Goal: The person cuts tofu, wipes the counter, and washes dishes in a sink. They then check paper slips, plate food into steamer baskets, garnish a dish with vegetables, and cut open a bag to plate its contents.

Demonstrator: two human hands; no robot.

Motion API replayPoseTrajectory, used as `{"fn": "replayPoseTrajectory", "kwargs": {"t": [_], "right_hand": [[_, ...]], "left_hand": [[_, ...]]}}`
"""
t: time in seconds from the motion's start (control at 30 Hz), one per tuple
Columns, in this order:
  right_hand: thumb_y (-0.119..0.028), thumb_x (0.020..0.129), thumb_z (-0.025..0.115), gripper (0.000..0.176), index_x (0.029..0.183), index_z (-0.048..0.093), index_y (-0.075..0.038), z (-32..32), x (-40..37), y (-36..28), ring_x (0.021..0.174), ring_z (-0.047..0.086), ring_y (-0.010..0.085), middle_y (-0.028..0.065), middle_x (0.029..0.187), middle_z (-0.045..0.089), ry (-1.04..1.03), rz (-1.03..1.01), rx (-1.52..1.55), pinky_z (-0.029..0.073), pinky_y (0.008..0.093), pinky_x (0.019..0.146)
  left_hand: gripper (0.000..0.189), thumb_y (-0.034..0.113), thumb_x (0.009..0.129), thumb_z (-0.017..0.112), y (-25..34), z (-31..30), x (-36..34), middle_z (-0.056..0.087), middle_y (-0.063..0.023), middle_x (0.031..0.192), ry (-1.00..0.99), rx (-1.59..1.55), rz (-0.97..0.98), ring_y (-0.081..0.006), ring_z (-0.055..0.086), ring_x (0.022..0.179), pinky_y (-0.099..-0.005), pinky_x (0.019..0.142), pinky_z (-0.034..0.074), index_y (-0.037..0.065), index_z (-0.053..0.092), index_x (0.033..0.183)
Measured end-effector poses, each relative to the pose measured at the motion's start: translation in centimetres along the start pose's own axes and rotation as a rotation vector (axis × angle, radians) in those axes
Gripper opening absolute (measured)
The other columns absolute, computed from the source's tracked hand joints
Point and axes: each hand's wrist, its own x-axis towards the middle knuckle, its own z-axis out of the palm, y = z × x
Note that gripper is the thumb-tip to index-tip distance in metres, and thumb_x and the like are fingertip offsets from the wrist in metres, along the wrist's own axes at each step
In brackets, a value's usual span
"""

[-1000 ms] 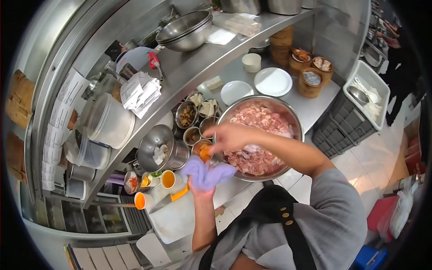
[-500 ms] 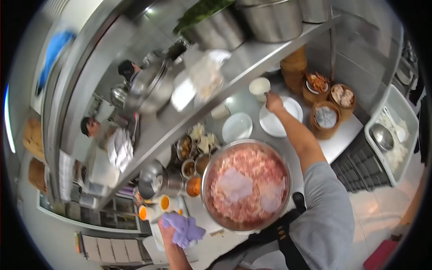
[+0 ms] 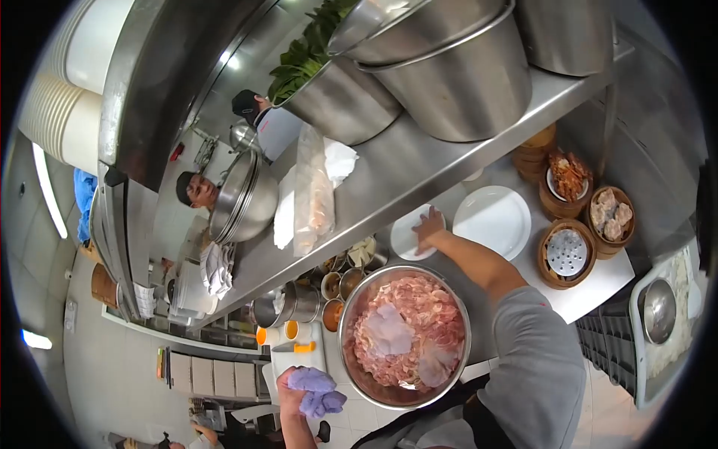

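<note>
Crumpled in my left hand is a purple cloth, held low at the left of the big steel bowl. My right hand reaches past that bowl with fingers spread over a small white plate, overlapping its right side, and holds nothing. To the right of it lies a larger white plate. Raw pinkish meat pieces fill the large steel bowl in front of me, with paler flat pieces on top.
A steel shelf crosses above the counter, carrying steel pots and a bag of wrapped food. Bamboo steamers stand at the right. A bin of rice holds a metal bowl. A knife with an orange handle lies at the left. Other people work beyond the shelf.
My right hand has let go of a white cup and moved left over the small plate, fingers now spread. The cup is out of sight. My left hand still holds the cloth; the view has shifted.
</note>
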Motion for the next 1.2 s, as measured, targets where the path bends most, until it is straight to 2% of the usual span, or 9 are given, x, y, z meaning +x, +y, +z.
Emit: {"fn": "replayPoseTrajectory", "kwargs": {"t": [0.33, 0.4, 0.57, 0.63, 0.7, 0.73, 0.87, 1.0, 1.2], "right_hand": [[-0.058, 0.056, 0.073, 0.088, 0.134, 0.043, -0.030, -1.2, 0.0, -1.0, 0.131, 0.019, 0.0482, 0.0135, 0.144, 0.030, -0.068, -0.029, -0.115, 0.019, 0.0600, 0.100], [-0.055, 0.062, 0.072, 0.078, 0.130, 0.049, -0.028, -1.6, 0.9, -2.3, 0.129, 0.030, 0.0411, 0.0141, 0.139, 0.038, 0.238, -0.026, 0.198, 0.029, 0.0545, 0.099], [-0.032, 0.077, 0.070, 0.043, 0.113, 0.062, -0.008, -11.9, -15.7, -13.7, 0.092, 0.061, 0.0215, 0.0122, 0.096, 0.065, -0.016, -0.604, 1.193, 0.045, 0.0308, 0.086], [-0.014, 0.082, 0.065, 0.026, 0.106, 0.063, -0.005, -10.6, -20.3, -17.3, 0.079, 0.061, 0.0125, 0.0035, 0.087, 0.067, 0.426, -0.833, 1.093, 0.049, 0.0253, 0.069], [-0.011, 0.081, 0.065, 0.018, 0.096, 0.065, -0.002, -10.1, -19.3, -14.8, 0.071, 0.059, 0.0074, 0.0006, 0.084, 0.066, -0.076, -0.326, 1.489, 0.048, 0.0216, 0.064], [-0.007, 0.078, 0.066, 0.013, 0.090, 0.066, -0.002, -9.0, -17.6, -12.1, 0.069, 0.058, 0.0075, 0.0019, 0.082, 0.066, -0.023, -0.205, 1.531, 0.048, 0.0225, 0.063], [-0.008, 0.071, 0.068, 0.013, 0.081, 0.065, 0.001, -9.6, -9.0, -1.8, 0.060, 0.053, 0.0073, 0.0016, 0.071, 0.061, 0.603, 0.099, 1.107, 0.041, 0.0221, 0.052], [-0.021, 0.071, 0.067, 0.028, 0.085, 0.064, 0.004, -9.4, 3.7, 4.4, 0.074, 0.063, 0.0276, 0.0123, 0.076, 0.065, 1.044, -0.247, 0.415, 0.049, 0.0374, 0.071], [-0.036, 0.078, 0.056, 0.047, 0.111, 0.058, -0.003, -4.2, 16.3, 8.0, 0.100, 0.057, 0.0394, 0.0234, 0.103, 0.061, 0.342, 0.031, -0.177, 0.045, 0.0489, 0.085]], "left_hand": [[0.015, 0.004, 0.069, 0.069, -4.3, -2.8, -2.9, 0.064, -0.0072, 0.072, 0.057, -0.227, 0.002, -0.0153, 0.062, 0.064, -0.0296, 0.060, 0.053, 0.005, 0.055, 0.075], [0.014, 0.001, 0.066, 0.062, -5.0, -2.2, -2.7, 0.062, -0.0067, 0.075, 0.117, -0.306, 0.001, -0.0148, 0.060, 0.064, -0.0298, 0.063, 0.052, 0.003, 0.055, 0.078], [0.034, 0.009, 0.076, 0.055, -0.8, 7.3, 1.6, 0.061, -0.0142, 0.096, 0.137, -0.641, 0.101, -0.0259, 0.063, 0.089, -0.0377, 0.080, 0.053, -0.003, 0.052, 0.107], [0.042, 0.020, 0.089, 0.050, -1.5, 10.9, 4.7, 0.055, -0.0078, 0.117, -0.115, -0.782, -0.076, -0.0206, 0.054, 0.106, -0.0325, 0.091, 0.044, 0.006, 0.043, 0.128], [0.048, 0.017, 0.089, 0.053, -0.9, 13.2, 5.9, 0.047, -0.0065, 0.128, -0.308, -1.141, -0.125, -0.0196, 0.047, 0.115, -0.0334, 0.087, 0.047, 0.009, 0.038, 0.134], [0.048, 0.017, 0.089, 0.053, -1.7, 12.8, 4.5, 0.047, -0.0065, 0.128, -0.270, -1.208, -0.132, -0.0196, 0.047, 0.115, -0.0334, 0.087, 0.047, 0.009, 0.038, 0.134], [0.045, 0.003, 0.085, 0.053, -2.6, 6.5, -0.9, 0.034, -0.0119, 0.138, 0.059, -0.316, 0.380, -0.0259, 0.046, 0.116, -0.0350, 0.080, 0.052, 0.006, 0.043, 0.129], [0.026, 0.004, 0.086, 0.051, -9.3, -2.4, -7.4, 0.045, -0.0139, 0.128, 0.702, -0.440, 0.091, -0.0216, 0.059, 0.096, -0.0278, 0.068, 0.053, 0.001, 0.053, 0.112], [0.013, 0.016, 0.088, 0.053, -25.8, -5.8, -25.5, 0.055, -0.0018, 0.090, 1.080, -0.145, -0.681, -0.0125, 0.058, 0.077, -0.0261, 0.054, 0.046, 0.010, 0.055, 0.099]]}}
